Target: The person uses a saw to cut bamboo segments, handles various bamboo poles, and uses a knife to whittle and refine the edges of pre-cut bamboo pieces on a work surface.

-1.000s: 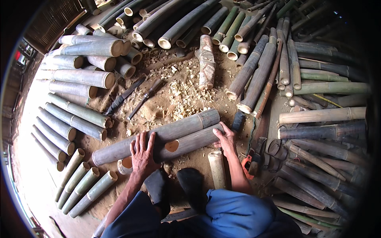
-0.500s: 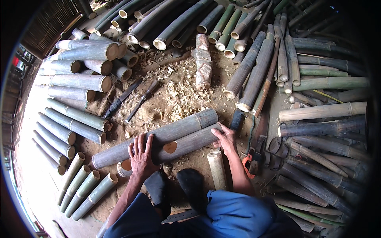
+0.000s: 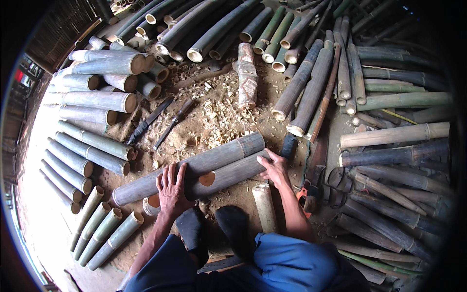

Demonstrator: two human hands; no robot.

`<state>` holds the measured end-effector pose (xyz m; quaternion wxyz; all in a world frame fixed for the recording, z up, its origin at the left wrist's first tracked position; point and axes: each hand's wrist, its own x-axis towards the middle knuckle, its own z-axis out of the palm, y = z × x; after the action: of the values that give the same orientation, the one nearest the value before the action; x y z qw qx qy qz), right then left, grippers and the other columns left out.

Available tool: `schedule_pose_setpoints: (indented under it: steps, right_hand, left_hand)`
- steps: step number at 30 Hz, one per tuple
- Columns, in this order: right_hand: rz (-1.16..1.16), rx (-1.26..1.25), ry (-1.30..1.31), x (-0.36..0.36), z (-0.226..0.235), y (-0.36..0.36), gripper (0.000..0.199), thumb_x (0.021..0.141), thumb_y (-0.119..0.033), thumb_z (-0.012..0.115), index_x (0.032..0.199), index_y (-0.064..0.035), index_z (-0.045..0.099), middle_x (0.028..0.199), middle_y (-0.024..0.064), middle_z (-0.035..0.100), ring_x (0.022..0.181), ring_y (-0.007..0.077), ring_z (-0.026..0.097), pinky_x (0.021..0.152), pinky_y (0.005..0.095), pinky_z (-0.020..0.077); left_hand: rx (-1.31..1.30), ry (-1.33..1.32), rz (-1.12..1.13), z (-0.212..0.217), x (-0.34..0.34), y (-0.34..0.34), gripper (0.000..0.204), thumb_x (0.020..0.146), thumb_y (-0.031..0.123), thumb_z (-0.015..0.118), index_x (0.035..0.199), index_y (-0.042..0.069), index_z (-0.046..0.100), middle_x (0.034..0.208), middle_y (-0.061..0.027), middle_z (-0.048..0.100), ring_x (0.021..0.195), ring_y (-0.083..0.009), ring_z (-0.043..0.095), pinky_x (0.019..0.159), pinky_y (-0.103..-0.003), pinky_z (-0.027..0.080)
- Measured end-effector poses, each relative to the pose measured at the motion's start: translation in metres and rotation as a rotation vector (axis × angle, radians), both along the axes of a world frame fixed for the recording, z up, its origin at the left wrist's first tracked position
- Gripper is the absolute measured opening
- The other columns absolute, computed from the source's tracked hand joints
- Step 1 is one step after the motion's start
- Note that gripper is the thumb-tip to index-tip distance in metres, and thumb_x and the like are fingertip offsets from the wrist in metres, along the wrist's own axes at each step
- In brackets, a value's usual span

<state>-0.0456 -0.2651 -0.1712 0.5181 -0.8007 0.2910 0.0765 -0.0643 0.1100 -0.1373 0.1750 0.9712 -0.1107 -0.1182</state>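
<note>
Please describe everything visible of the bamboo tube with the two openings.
The bamboo tube looks smooth and greyish brown. It lies slanting, its right end higher in the picture. A rounded tan opening shows right of the left hand; another opening shows near its left end. A longer tube lies along its far side. The left hand spreads over both tubes; the right hand holds the nearer tube's right end.
</note>
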Motion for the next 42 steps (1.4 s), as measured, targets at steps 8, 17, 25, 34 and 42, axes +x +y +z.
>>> schedule_pose_setpoints:
  steps: [8, 17, 25, 34, 42]
  right_hand:
    - [-0.169, -0.952, 0.459, -0.065, 0.023, -0.122, 0.073, 0.084, -0.043, 0.085, 0.139, -0.0101, 0.050, 0.140, 0.0202, 0.053, 0.131, 0.0421, 0.056, 0.102, 0.0563, 0.0527]
    - [-0.252, -0.828, 0.213, -0.104, -0.003, -0.176, 0.068, 0.089, -0.029, 0.074, 0.144, -0.0009, 0.047, 0.127, 0.0336, 0.065, 0.121, 0.0515, 0.063, 0.102, 0.0535, 0.0501]
    - [-0.052, 0.213, -0.300, -0.075, 0.052, 0.019, 0.026, 0.107, -0.012, 0.050, 0.129, -0.0004, 0.059, 0.080, 0.0079, 0.063, 0.062, 0.0170, 0.062, 0.059, 0.0337, 0.0540]
    - [0.772, -0.338, -0.418, -0.086, 0.003, 0.154, 0.019, 0.103, -0.010, 0.059, 0.114, 0.0061, 0.058, 0.089, 0.0270, 0.066, 0.079, 0.0465, 0.069, 0.066, 0.0507, 0.0571]
    - [0.799, -0.377, -0.321, -0.081, -0.006, 0.166, 0.018, 0.105, -0.013, 0.058, 0.109, 0.0045, 0.055, 0.089, 0.0273, 0.065, 0.080, 0.0454, 0.070, 0.065, 0.0501, 0.0573]
  left_hand:
    - [0.016, -0.007, 0.050, -0.005, -0.004, 0.007, 0.141, 0.050, 0.038, 0.099, 0.166, 0.008, 0.025, 0.166, -0.0161, 0.036, 0.156, -0.0363, 0.032, 0.128, -0.056, 0.020]
    - [0.020, 0.026, 0.061, -0.010, -0.003, 0.002, 0.139, 0.054, 0.038, 0.097, 0.167, 0.006, 0.022, 0.167, -0.0172, 0.035, 0.158, -0.0356, 0.030, 0.129, -0.054, 0.019]
    - [-0.010, -0.035, 0.057, -0.011, -0.003, 0.013, 0.143, 0.048, 0.041, 0.099, 0.165, 0.006, 0.026, 0.164, -0.0144, 0.038, 0.155, -0.0342, 0.032, 0.128, -0.052, 0.022]
    - [-0.071, -0.033, 0.048, -0.010, -0.002, 0.016, 0.140, 0.046, 0.037, 0.099, 0.164, 0.010, 0.030, 0.166, -0.0129, 0.039, 0.155, -0.0331, 0.034, 0.128, -0.052, 0.023]
    - [-0.095, -0.026, 0.045, -0.013, -0.002, 0.018, 0.138, 0.048, 0.035, 0.098, 0.165, 0.009, 0.030, 0.166, -0.0134, 0.039, 0.155, -0.0330, 0.034, 0.128, -0.053, 0.023]
